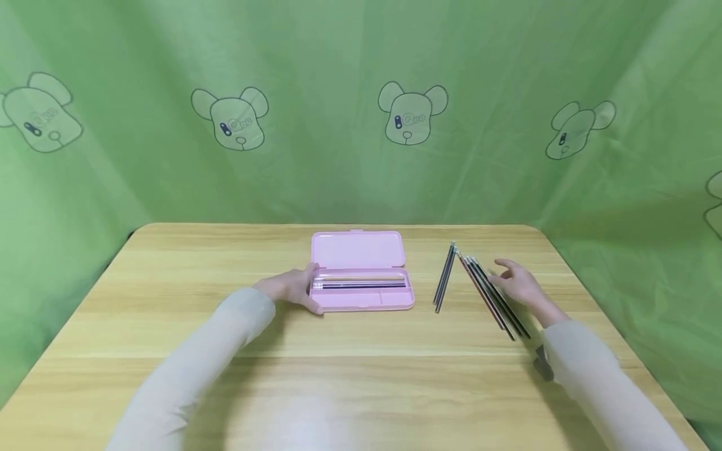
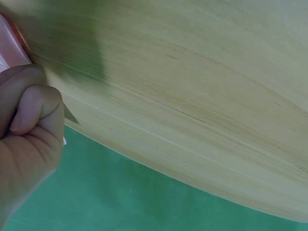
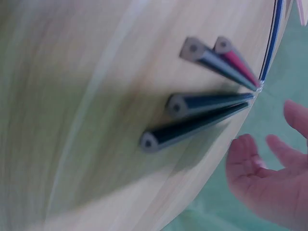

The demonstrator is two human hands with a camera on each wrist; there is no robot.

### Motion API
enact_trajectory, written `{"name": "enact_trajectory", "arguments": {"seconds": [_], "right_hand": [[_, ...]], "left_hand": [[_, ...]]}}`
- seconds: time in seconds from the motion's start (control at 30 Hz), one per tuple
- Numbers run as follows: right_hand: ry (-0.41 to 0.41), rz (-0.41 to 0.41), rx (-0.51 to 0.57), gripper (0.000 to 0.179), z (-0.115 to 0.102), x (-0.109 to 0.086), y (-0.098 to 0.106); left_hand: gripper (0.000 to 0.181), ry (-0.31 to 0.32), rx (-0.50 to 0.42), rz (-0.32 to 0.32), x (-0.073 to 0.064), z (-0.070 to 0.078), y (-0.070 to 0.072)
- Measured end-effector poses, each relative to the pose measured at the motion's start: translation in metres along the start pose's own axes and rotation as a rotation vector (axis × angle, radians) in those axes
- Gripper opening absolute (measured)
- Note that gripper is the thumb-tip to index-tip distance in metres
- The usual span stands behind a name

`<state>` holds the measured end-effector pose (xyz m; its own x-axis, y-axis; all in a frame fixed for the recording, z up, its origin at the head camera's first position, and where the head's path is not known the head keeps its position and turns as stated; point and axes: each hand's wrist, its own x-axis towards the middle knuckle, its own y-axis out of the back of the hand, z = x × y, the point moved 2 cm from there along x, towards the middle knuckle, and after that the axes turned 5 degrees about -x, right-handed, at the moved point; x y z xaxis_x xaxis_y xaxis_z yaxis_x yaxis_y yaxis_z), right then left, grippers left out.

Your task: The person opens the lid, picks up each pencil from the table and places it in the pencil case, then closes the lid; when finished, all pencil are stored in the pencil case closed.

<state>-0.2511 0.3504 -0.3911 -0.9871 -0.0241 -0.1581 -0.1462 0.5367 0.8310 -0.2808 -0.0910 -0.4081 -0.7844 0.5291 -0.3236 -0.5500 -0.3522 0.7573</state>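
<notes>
Beside the right fingers (image 3: 240,155), pencils (image 3: 192,126)

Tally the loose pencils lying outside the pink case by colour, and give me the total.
Red pencil: 1
Dark pencils: 5 (2 in the pair nearer the pink case, 3 beside the red one)
Total: 6
</notes>
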Motion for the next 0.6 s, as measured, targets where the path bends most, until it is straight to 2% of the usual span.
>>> {"name": "enact_trajectory", "arguments": {"seconds": [0.1, 0.2, 0.4, 0.6], "right_hand": [[-0.049, -0.088, -0.006, 0.064, 0.005, -0.001, 0.0], [-0.066, -0.131, -0.035, 0.065, 0.007, 0.001, 0.002], [-0.067, -0.123, -0.077, 0.061, 0.01, 0.007, 0.0], [-0.07, -0.132, -0.107, 0.056, 0.013, 0.009, -0.003]], "left_hand": [[0.1, -0.008, -0.022, 0.003, -0.001, 0.0, -0.001], [0.101, -0.014, -0.036, 0.008, -0.002, 0.001, 0.001], [0.101, -0.01, -0.045, 0.025, -0.003, 0.001, 0.0], [0.1, -0.017, -0.053, 0.014, -0.003, 0.001, -0.001]]}}
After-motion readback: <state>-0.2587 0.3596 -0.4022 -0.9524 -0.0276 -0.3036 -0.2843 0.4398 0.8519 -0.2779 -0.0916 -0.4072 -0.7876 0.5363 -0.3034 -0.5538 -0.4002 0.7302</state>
